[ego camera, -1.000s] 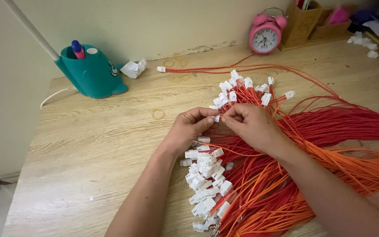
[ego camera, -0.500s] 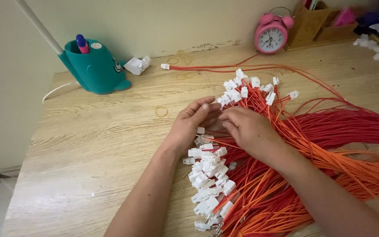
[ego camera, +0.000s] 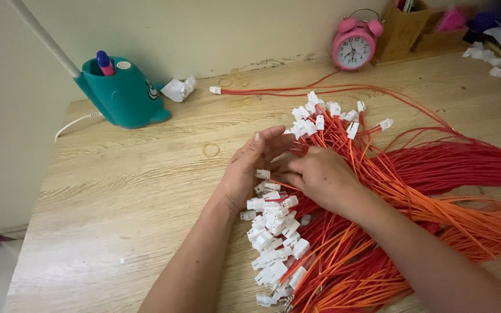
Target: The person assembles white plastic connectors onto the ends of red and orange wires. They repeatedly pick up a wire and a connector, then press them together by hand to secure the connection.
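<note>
A big heap of red and orange wires (ego camera: 436, 191) with white plastic connectors lies on the wooden table (ego camera: 129, 203). One cluster of connectors (ego camera: 273, 237) lies near me, another cluster (ego camera: 326, 116) farther off. My left hand (ego camera: 250, 168) rests edge-down beside the wires, fingers stretched out and together, touching the bundle. My right hand (ego camera: 320, 177) lies on the wires, its fingertips pressed into the strands by my left palm. Whether it pinches a strand is hidden.
A teal pen holder (ego camera: 123, 95) with a white rod stands at the back left, crumpled paper (ego camera: 180, 88) beside it. A pink alarm clock (ego camera: 355, 43) and cardboard boxes (ego camera: 404, 29) are at the back. A rubber band (ego camera: 210, 149) lies on the wood.
My hands have dropped from a raised pinch over the wires onto the bundle. The left hand's fingers have straightened out.
</note>
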